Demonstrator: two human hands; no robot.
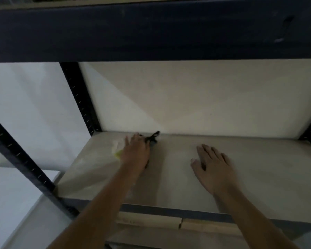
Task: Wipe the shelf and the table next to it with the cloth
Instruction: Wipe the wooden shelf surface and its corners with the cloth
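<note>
Shelf [258, 177] board is reached by both hands. Left hand [136, 151] is pressed on the cloth [118, 146], fingers straight, close to the back edge and wall [205, 97]. Right hand [212, 166] is laid flat, fingers apart. Bare board is seen right of the fingers. No writing can be read.

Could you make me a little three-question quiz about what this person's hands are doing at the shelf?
1. True or false: the right hand lies flat on the shelf board.
2. Which hand presses the cloth? A left, B right.
3. Fill in: the cloth sits near the shelf's back ____ corner.

Key: 1 true. 2 A, the left hand. 3 left.
</note>
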